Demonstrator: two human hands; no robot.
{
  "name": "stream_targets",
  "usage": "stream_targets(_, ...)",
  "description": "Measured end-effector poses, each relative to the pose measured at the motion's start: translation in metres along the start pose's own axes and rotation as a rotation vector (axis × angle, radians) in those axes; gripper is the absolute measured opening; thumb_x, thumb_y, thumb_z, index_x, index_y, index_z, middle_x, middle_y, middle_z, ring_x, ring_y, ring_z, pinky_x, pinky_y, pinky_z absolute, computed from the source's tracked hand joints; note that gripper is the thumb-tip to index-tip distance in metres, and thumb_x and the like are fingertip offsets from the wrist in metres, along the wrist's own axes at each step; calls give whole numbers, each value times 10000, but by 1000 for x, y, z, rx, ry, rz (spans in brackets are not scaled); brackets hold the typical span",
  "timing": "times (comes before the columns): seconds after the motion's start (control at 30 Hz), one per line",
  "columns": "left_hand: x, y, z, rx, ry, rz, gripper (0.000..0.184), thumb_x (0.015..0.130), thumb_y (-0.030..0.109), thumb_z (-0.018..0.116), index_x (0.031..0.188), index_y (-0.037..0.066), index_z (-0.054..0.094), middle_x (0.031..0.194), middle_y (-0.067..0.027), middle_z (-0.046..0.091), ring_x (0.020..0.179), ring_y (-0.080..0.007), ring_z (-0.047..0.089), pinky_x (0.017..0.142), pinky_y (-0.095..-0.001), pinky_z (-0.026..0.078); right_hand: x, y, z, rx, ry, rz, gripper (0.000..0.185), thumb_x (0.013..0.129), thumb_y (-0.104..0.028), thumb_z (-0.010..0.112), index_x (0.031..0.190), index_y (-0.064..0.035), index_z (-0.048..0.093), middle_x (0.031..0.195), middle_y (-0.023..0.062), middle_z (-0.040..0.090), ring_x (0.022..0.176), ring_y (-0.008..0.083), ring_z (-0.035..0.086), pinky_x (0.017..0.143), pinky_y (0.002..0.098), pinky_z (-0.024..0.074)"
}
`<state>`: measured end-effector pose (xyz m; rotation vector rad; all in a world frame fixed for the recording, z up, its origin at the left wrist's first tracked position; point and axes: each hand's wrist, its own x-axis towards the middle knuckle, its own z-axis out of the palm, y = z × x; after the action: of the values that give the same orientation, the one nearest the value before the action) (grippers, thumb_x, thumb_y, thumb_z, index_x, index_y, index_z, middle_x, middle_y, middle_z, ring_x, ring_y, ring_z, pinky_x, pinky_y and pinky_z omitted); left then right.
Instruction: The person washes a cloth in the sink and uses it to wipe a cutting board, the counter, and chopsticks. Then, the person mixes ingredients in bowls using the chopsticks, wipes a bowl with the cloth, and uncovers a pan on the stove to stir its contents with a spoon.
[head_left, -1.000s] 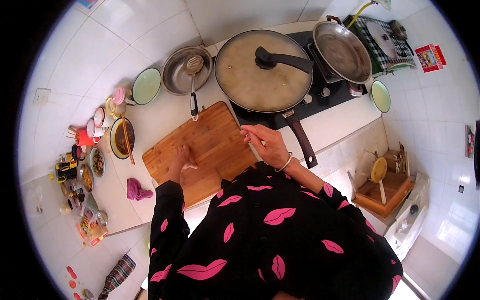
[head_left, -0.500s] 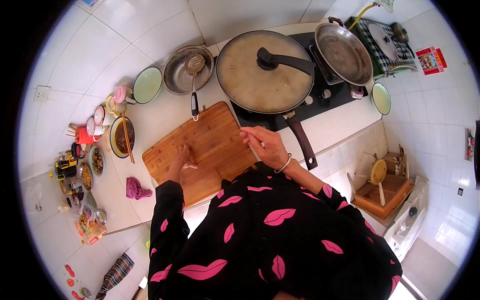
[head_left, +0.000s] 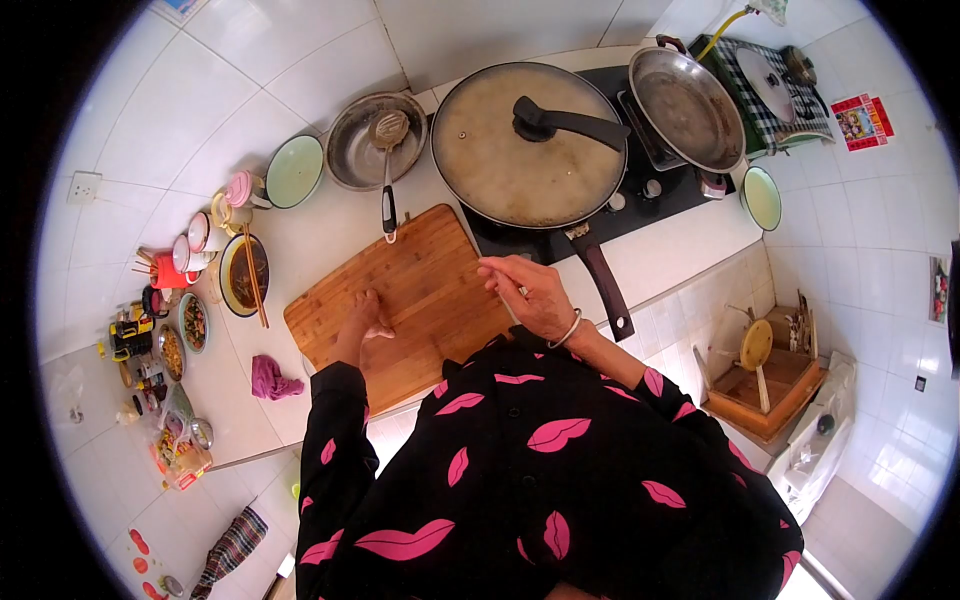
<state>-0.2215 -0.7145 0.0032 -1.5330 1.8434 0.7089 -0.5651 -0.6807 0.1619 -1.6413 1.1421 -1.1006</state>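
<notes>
My left hand (head_left: 366, 318) rests on the wooden cutting board (head_left: 430, 270), thumb apart from the fingers, with nothing in it. Over the board's right edge is my right hand (head_left: 535, 297), a bracelet at its wrist. Its fingers are bent and drawn together; whether they hold anything small is hidden. Ahead of it, a large pan with a steamed glass lid (head_left: 490, 140) sits on the black stove (head_left: 640, 205), its long handle (head_left: 602, 285) pointing toward me just right of my right hand. A slotted spatula (head_left: 389, 170) leans in a metal basin (head_left: 350, 140) behind the board.
A second pan (head_left: 688, 110) stands at the right of the stove. Left of the board are a bowl of dark liquid (head_left: 240, 270) with chopsticks across it, a purple cloth (head_left: 274, 378), food dishes (head_left: 194, 322) and a green bowl (head_left: 295, 170). A wooden drawer (head_left: 765, 390) is at lower right.
</notes>
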Motion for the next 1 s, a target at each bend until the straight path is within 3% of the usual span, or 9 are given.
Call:
stream_targets(0.23,6,-3,7,37,-3,-12,1059,464,454,850,1240,-53,339,1213,-194,447,1196,-353,372,1003,-383,321,0,-2,0,26,-3,11,240,851,13,503,1082,-4,563,876,107,628,735,193,632,612,263,505)
stream_targets(0.33,12,-8,10,-41,-35,0,1131,427,402,868,1265,-97,297,1238,-288,384,1201,-427,340,1000,-430,332,0,-2,0,29,-1,14,239,852,12,502,1083,-2,562,876,107,628,738,192,636,617,261,509)
stream_targets(0.43,10,-7,8,-71,-42,-2,1141,423,408,868,1268,-99,292,1241,-286,382,1204,-425,337,1002,-431,330,0,-2,1,26,-4,16,241,852,12,501,1086,-2,561,877,106,628,744,192,639,623,260,511)
stream_targets(0.53,7,-4,7,43,-5,9,1016,463,428,857,1210,-50,363,1216,-215,445,1175,-364,401,983,-381,355,0,-2,0,34,-10,18,244,852,14,499,1087,-2,562,879,104,629,746,191,641,624,261,512)
stream_targets(0.77,3,-4,8,-16,36,-10,990,450,386,870,1203,-25,377,1201,-223,451,1172,-368,399,988,-385,346,1,-1,1,22,-3,-1,248,847,12,503,1085,-13,568,891,97,628,743,187,640,625,259,511)
stream_targets(0.87,2,-3,6,-17,43,-4,987,453,387,870,1201,-24,375,1198,-228,450,1170,-375,397,988,-387,344,6,-4,-6,-55,-5,-40,266,819,9,537,1078,-36,579,897,95,627,767,212,637,628,280,518)
stream_targets(0.97,2,-5,8,-15,44,8,986,457,382,871,1200,-30,371,1198,-233,447,1174,-384,390,988,-391,343,30,-4,-37,-447,63,-296,278,798,-19,563,1070,-69,592,905,87,629,788,254,629,620,303,526)
stream_targets(1.0,7,-8,13,-12,43,10,989,456,383,870,1200,-33,369,1197,-235,446,1176,-386,388,989,-392,343,38,0,-53,-592,86,-263,276,791,-42,575,1063,-81,594,937,86,622,831,269,615,677,333,520)
